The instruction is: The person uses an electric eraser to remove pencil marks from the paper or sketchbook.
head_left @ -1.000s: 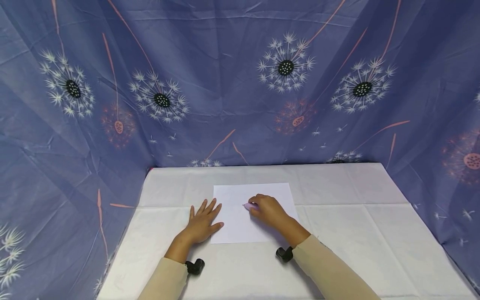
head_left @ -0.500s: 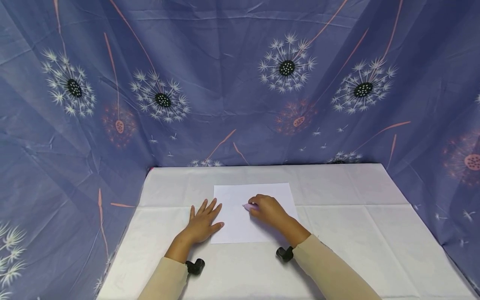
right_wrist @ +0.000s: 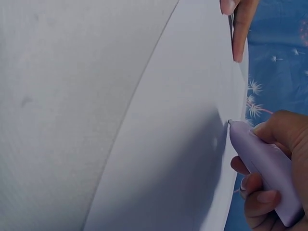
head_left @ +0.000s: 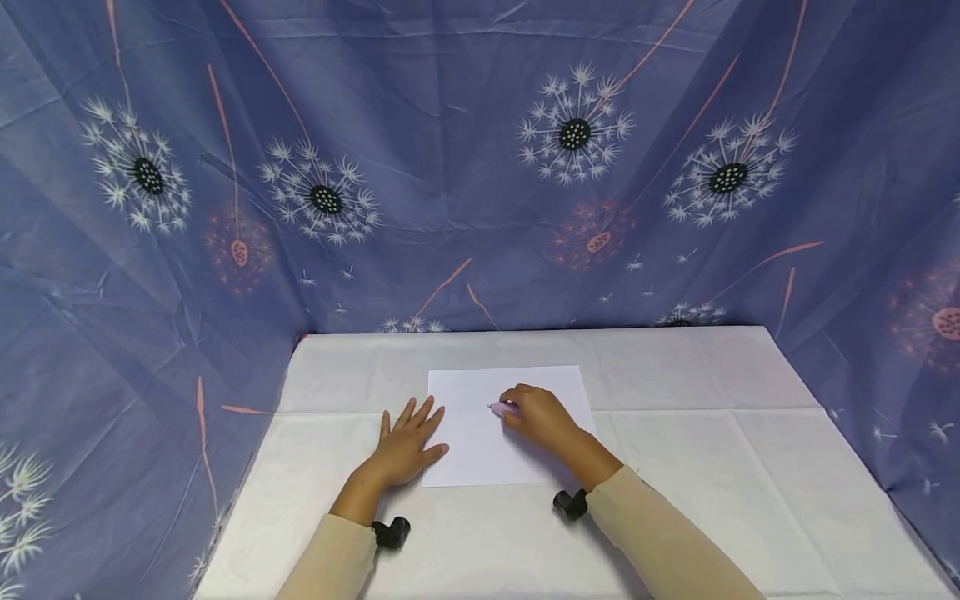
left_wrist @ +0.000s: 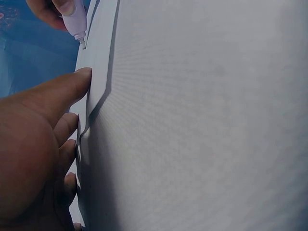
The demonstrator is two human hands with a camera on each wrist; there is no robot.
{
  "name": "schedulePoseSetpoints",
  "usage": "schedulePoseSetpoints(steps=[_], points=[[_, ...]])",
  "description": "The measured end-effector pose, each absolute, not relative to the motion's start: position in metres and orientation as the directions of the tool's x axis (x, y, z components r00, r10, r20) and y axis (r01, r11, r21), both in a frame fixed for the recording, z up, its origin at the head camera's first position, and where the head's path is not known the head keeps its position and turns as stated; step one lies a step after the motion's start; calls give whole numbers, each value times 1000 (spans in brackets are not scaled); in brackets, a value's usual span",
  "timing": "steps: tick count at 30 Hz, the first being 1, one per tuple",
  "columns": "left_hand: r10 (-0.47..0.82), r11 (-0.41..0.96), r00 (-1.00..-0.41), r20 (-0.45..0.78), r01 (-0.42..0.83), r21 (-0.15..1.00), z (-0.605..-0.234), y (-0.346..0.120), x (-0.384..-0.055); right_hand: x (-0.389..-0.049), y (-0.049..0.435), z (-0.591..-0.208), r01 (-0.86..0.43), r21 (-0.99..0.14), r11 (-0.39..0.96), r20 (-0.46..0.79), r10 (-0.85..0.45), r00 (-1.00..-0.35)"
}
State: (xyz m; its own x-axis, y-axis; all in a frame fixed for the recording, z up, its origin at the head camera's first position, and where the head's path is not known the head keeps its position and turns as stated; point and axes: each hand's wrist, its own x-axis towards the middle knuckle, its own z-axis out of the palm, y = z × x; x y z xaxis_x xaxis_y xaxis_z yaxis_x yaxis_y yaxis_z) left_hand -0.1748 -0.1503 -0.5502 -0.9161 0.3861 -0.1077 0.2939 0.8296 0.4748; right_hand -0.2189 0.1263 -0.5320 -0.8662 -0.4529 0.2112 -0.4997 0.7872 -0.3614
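A sheet of white paper point(head_left: 465, 458) lies flat on the white-covered table. My left hand point(head_left: 405, 448) rests with fingers spread at the paper's left edge, fingertips and thumb over its border. In my right hand point(head_left: 543, 417) I grip a thick lilac pen-shaped tool point(right_wrist: 262, 166) with a narrow metal tip. Thumb and fingers wrap its body, and the tip points down and left, right at the paper near its middle. The left wrist view also shows the pen-shaped tool point(left_wrist: 75, 21), beyond my left thumb. No mark shows on the visible paper.
The table's white cloth point(head_left: 697, 475) has fold creases and extends around the paper. Behind and at both sides hangs a blue curtain point(head_left: 450, 167) with dandelion prints. A small black device point(head_left: 392, 533) sits at my left wrist, another black device point(head_left: 570, 505) at my right.
My right hand has shifted very slightly away from me and to the right, with the pen-shaped tool still in its grip. The left hand and the paper have stayed in place.
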Motion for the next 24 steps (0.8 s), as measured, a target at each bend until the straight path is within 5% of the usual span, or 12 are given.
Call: schedulePoseSetpoints(steps=[24], points=[[384,833,-917,-111,292,470,-551,-150,-176,-223,129,-531,-491,-368,789,207,-446,-871]])
